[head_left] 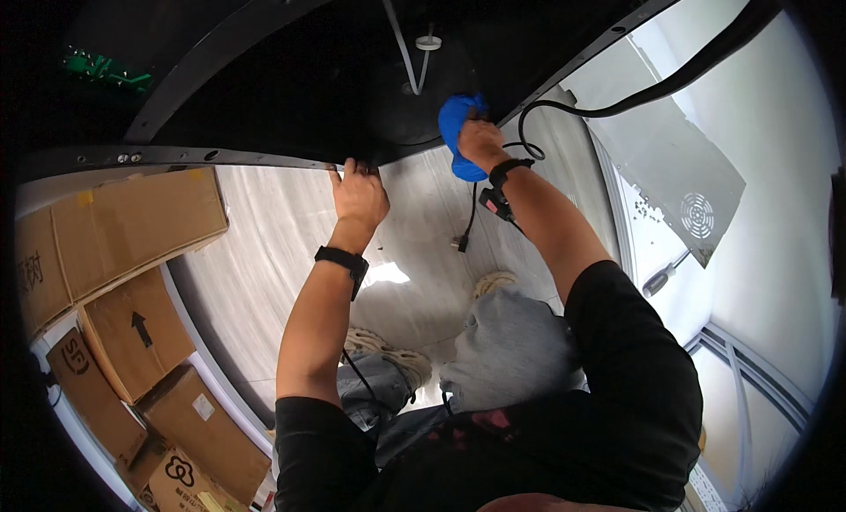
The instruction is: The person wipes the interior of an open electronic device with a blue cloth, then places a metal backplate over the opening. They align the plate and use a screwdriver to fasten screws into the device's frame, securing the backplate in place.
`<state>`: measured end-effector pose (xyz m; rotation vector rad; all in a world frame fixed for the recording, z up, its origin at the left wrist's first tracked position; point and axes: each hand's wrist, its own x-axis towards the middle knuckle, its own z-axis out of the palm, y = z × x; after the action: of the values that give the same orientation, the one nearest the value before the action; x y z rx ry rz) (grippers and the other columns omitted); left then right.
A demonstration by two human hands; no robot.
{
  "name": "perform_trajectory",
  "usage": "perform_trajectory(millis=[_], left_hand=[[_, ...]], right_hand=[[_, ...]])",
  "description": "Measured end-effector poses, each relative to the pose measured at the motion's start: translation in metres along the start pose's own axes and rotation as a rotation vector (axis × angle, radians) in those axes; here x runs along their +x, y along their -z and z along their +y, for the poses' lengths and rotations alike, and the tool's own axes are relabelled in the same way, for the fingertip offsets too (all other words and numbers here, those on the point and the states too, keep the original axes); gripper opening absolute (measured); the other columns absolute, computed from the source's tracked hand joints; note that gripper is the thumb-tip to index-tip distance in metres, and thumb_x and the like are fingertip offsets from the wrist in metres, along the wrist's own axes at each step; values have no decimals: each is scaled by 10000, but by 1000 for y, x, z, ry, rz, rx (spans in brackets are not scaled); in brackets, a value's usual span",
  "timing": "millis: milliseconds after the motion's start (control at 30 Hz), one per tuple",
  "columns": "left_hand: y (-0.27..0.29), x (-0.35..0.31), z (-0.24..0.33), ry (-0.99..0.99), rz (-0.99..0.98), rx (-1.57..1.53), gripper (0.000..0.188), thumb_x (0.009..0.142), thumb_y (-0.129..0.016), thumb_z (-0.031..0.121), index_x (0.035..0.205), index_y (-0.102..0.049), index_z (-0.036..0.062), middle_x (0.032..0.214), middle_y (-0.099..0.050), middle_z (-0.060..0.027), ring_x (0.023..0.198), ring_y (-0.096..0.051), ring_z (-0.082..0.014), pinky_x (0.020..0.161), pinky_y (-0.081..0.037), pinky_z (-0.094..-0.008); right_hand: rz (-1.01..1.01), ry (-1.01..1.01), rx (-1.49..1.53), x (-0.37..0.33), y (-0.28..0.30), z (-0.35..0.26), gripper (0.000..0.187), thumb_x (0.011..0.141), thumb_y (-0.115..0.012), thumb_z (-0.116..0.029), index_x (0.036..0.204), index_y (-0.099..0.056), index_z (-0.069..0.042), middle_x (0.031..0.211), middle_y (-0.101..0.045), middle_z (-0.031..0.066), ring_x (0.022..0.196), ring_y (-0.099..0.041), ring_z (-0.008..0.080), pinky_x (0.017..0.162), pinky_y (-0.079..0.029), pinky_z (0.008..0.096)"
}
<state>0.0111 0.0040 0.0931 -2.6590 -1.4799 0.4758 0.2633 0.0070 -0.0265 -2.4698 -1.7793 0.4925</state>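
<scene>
My right hand (483, 143) is closed on a bunched blue cloth (454, 122) and presses it against the black cabinet's inner surface (308, 98), close to its lower edge. Part of the cloth hangs below my fingers. The fingers of my left hand (360, 197) are bent over the cabinet's metal edge (238, 157) and grip it, their tips partly hidden. A white rod (402, 45) and a small white disc (428, 43) show inside the cabinet.
Cardboard boxes (132, 234) are stacked at the left. A thick black cable (679, 82) runs along the right, and a thin lead with a plug (461, 243) hangs over the floor. A grey metal panel (683, 173) and a screwdriver (659, 281) lie at the right.
</scene>
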Motion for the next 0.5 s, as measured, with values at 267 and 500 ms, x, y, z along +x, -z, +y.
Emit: perform_trajectory(millis=[267, 500], left_hand=[[4, 0, 2, 21, -47, -33, 404, 857, -503, 175, 1220, -619, 43, 1229, -601, -57, 1252, -426, -242, 1135, -193, -582], [-3, -1, -2, -24, 3, -16, 394, 819, -552, 199, 1175, -628, 50, 1185, -615, -86, 1204, -451, -261, 1074, -307, -556]], right_hand=[[-67, 204, -10, -40, -8, -33, 608, 839, -547, -213, 1399, -416, -14, 1239, -565, 292, 950, -664, 383, 814, -538, 467], [115, 85, 26, -3, -16, -2, 396, 837, -544, -178, 1180, -599, 12, 968, -692, 220, 879, -689, 343, 743, -561, 432]])
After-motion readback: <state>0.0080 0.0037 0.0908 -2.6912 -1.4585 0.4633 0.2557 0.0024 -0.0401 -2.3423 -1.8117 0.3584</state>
